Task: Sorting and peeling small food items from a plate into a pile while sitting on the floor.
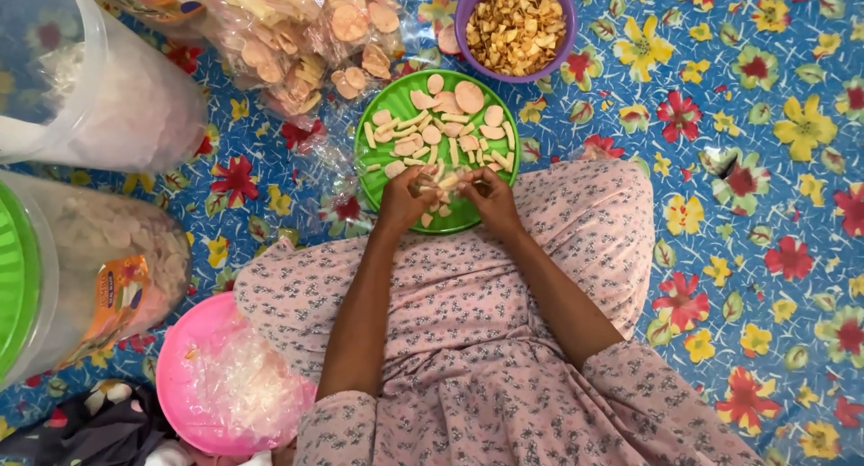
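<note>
A green plate (389, 92) lies on the flowered mat in front of my knees and holds round pale crackers and thin stick-shaped pieces. My left hand (404, 199) and my right hand (492, 196) meet over the plate's near edge. Both pinch small pale cracker pieces (447, 181) between the fingers. The two hands almost touch each other.
A purple bowl (468, 7) of golden chips stands behind the plate. Clear bags of crackers (297, 43) lie at the back left. Two big plastic tubs (81, 79) stand on the left, one with a green lid. A pink bowl (180, 376) with plastic wrap sits near my left elbow.
</note>
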